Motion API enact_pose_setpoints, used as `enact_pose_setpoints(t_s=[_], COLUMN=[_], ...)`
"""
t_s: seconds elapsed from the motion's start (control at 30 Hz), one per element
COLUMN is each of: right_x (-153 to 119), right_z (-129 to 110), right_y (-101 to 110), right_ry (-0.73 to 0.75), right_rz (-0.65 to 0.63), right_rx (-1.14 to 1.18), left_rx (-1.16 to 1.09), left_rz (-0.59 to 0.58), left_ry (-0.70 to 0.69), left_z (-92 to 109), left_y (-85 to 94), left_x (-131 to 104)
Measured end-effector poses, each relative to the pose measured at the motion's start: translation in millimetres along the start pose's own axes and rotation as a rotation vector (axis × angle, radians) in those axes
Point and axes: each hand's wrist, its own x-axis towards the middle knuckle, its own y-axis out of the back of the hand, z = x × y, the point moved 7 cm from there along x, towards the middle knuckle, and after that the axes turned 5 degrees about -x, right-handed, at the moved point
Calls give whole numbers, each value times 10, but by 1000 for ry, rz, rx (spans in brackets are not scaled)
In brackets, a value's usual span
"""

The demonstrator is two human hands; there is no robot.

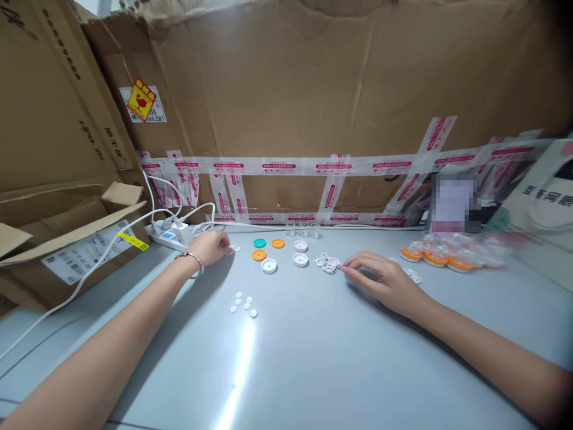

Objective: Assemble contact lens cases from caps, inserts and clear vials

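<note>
My left hand (211, 247) is closed, its fingertips pinched at a small white plastic piece (235, 248) at the table's back left. My right hand (382, 278) lies on the table with fingers stretched out, the tips touching or just beside a pile of white openwork plastic pieces (328, 263). More flat white pieces (412, 275) show partly behind that hand. Between my hands are a teal ring (259, 243), orange rings (278, 243) and several white round cups (269, 266). Nearer to me lie several small white discs (247, 306).
Clear plastic cylinders (304, 229) stand at the back. On the right are bagged orange-based items (441, 259). A large taped cardboard box (277, 107) walls off the back. On the left are a power strip (168, 234), a white cable (96, 266) and an open carton (85, 239).
</note>
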Motion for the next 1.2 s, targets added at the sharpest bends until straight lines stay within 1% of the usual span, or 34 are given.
enact_pose_setpoints(t_s=[0.07,0.13,0.2,0.23,0.3,0.37,0.43,0.5,0.53,0.6,0.67,0.77,0.83,0.9,0.93,1.0,1.03,1.1,1.17,1.2], right_x=[-5,-7,-5,-3,-1,0,-1,1,2,6,9,8,5,-2,-6,-17,-22,-31,-35,-35], right_z=[-5,-5,-3,-3,-5,-16,-39,-69,-85,-109,-125,-145,-154,-153,-150,-134,-122,-99,-87,-93], right_y=[1,4,10,13,15,11,2,-11,-18,-36,-55,-89,-110,-122,-124,-122,-121,-117,-117,-121], right_ry=[8,5,-5,-12,-28,-45,-59,-67,-70,-78,-84,-76,-69,-68,-71,-82,-92,-116,-142,-150], right_rz=[0,1,7,10,11,5,-5,-17,-24,-34,-42,-55,-66,-74,-77,-80,-83,-87,-90,-91], right_rx=[3,5,15,24,46,70,91,112,121,132,138,156,171,182,186,191,193,193,193,197], left_rx=[-22,-48,-84,-109,-178,-260,-435,-511,-517,-506,-491,-489,-497,-524,-542,-551,-524,-420,-289,-239], left_rz=[2,19,52,65,61,26,-14,-16,-19,-42,-65,-83,-97,-84,-62,4,1,-72,-240,-304], left_ry=[-1,-16,-51,-80,-171,-281,-446,-530,-530,-506,-481,-473,-478,-483,-479,-440,-406,-347,-376,-383], left_z=[-7,31,171,289,615,993,1366,1595,1648,1682,1666,1644,1639,1611,1574,1438,1351,1173,1058,1003], left_y=[-16,24,98,130,142,77,-21,-133,-197,-319,-405,-460,-453,-371,-296,-100,-20,84,94,92], left_x=[2,-14,-67,-112,-236,-386,-536,-620,-626,-604,-570,-545,-540,-531,-522,-495,-480,-461,-483,-497])
